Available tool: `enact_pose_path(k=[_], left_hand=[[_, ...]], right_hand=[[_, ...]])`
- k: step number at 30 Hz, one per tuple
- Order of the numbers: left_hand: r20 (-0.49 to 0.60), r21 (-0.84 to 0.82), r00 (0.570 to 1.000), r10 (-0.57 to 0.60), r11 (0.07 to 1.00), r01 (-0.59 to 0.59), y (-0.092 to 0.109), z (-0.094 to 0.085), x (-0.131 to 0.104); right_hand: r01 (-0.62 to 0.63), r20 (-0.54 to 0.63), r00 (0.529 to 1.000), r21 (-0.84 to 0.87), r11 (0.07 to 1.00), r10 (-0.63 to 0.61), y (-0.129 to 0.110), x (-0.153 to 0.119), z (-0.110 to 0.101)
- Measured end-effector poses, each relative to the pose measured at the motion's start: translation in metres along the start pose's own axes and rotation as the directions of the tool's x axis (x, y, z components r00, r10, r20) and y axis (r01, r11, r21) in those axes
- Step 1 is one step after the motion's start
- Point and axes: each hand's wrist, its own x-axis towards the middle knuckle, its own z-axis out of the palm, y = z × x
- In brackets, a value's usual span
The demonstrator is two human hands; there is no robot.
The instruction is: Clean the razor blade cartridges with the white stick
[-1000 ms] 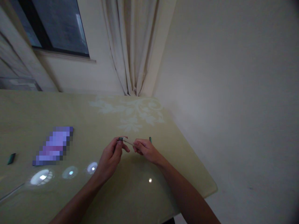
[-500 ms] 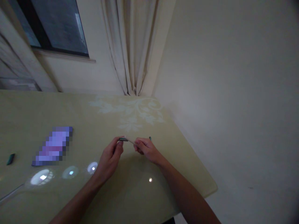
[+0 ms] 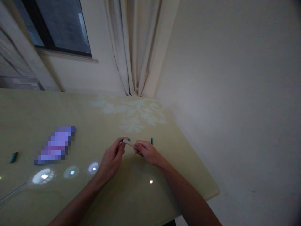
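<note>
My left hand [image 3: 114,157] pinches a small dark green piece [image 3: 128,139] between thumb and fingers above the table. A thin pale stick [image 3: 129,143] runs from that piece to my right hand [image 3: 145,150], whose fingers are closed round its other end. The stick's left end touches or overlaps the dark piece; the exact contact is too small to tell. Just beyond my right hand, a small dark green piece [image 3: 152,141] lies on the table.
The pale green table [image 3: 105,201] has a phone-like object [image 3: 55,146], blurred out, at left. Another dark green piece [image 3: 14,157] lies at the far left, near a thin cable [image 3: 13,192]. A wall and curtain [image 3: 135,47] stand behind.
The stick's left end now shows in front of the dark piece, nearer my left thumb. The view has shifted slightly; both hands stay close together.
</note>
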Motion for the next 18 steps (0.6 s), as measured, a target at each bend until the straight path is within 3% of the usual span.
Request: enact_pose_path(k=[3, 9, 12, 15, 18], left_hand=[[-0.003, 0.002, 1.000, -0.002, 1.000, 0.002, 0.000, 0.000, 0.000], [0.016, -0.030, 0.999, -0.048, 0.998, 0.048, 0.001, -0.001, 0.002], [0.002, -0.023, 1.000, -0.014, 1.000, 0.014, -0.002, 0.000, 0.003], [-0.028, 0.025, 0.998, 0.062, 0.998, -0.061, -0.008, 0.003, 0.005], [0.003, 0.053, 0.996, 0.094, 0.994, -0.094, -0.012, 0.009, 0.008]], right_hand=[[-0.009, -0.003, 1.000, 0.016, 1.000, 0.009, -0.001, 0.000, -0.001], [-0.006, -0.237, 0.971, 0.104, 0.995, 0.031, -0.001, 0.005, -0.021], [-0.043, -0.349, 0.937, -0.096, 0.994, 0.007, 0.000, 0.004, -0.048], [-0.144, -0.417, 0.909, -0.345, 0.928, -0.014, 0.003, -0.001, -0.077], [-0.240, -0.329, 0.941, -0.498, 0.834, 0.074, 0.007, -0.008, -0.098]])
